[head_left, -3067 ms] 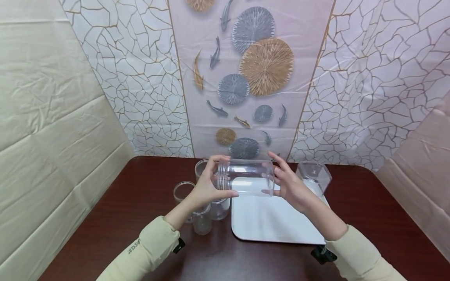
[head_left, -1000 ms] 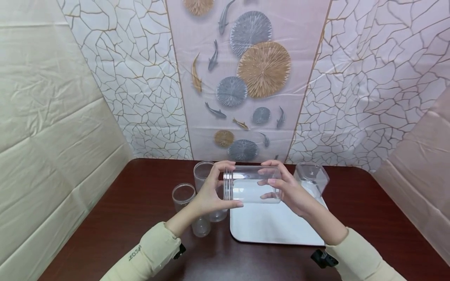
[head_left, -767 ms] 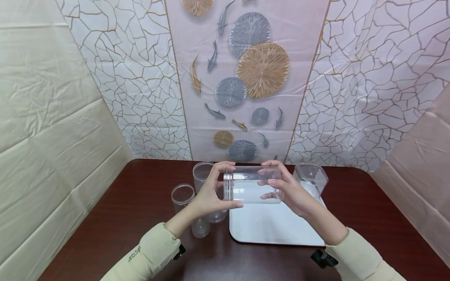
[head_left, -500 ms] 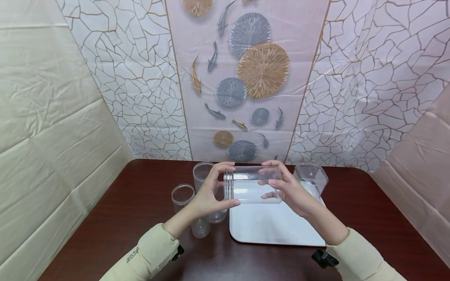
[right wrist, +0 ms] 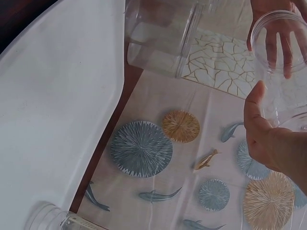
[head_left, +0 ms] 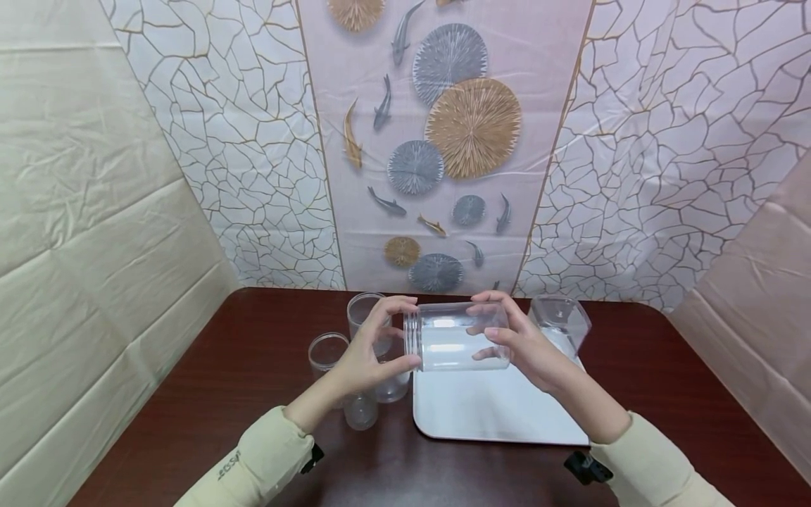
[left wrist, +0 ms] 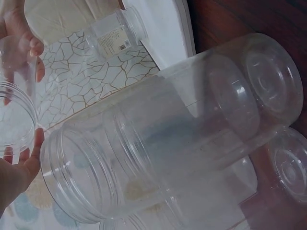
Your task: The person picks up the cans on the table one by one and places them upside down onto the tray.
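Observation:
A clear, lidless jar (head_left: 450, 338) is held on its side above the white tray (head_left: 494, 415), its threaded mouth toward the left. My left hand (head_left: 370, 352) holds it at the mouth, fingers above and thumb below, tips right at the threads. Around the base end, my right hand (head_left: 529, 345) grips with spread fingers, some of them seen through the clear wall. In the left wrist view the jar's threaded rim (left wrist: 21, 143) shows between both hands. In the right wrist view, my right thumb and palm (right wrist: 268, 134) lie along its wall.
Several clear jars stand left of the tray, among them a tall jar (head_left: 366, 304), one with a wide rim (head_left: 328, 345) and a small one (head_left: 361, 412). Another clear jar (head_left: 560, 320), bearing a label (left wrist: 115, 40), is at the tray's back right. A patterned cloth (head_left: 469, 232) hangs behind the table.
The jar has come slightly right and lower, and the right fingers have wrapped further round its base. Lately my left hand has slid a little left toward the rim, its thumb drawing back.

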### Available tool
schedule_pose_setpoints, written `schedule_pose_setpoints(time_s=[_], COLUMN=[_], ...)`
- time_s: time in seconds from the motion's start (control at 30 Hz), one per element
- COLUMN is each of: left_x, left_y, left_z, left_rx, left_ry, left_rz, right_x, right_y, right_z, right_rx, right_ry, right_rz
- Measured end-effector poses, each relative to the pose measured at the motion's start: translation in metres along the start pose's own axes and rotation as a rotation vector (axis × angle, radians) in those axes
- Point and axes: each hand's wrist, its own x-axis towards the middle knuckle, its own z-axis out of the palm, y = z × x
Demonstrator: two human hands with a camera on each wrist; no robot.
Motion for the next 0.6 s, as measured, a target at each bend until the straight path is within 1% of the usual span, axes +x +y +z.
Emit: schedule_pose_setpoints(time_s=[0.07, 0.17, 0.3, 0.4, 0.6], left_x=[-0.001, -0.002, -0.003, -0.005, -0.010], left_y=[0.000, 0.000, -0.002, -0.003, -0.005], left_z=[-0.001, -0.002, -0.006, -0.009, -0.012], left_rx=[0.012, 0.004, 0.007, 0.026, 0.054], left_ry=[-0.002, 0.001, 0.030, 0.049, 0.044], left_rz=[0.010, 0.018, 0.023, 0.010, -0.038], right_x=[0.000, -0.001, -0.003, -0.004, -0.006], right_y=[0.000, 0.001, 0.002, 0.004, 0.007], right_z=[0.000, 0.000, -0.003, -0.006, -0.011], right_rx=[-0.001, -0.004, -0.021, -0.031, -0.065], right_ry=[-0.006, -0.013, -0.008, -0.001, 0.007], right_rz=[-0.008, -0.020, -0.031, -0.028, 0.000])
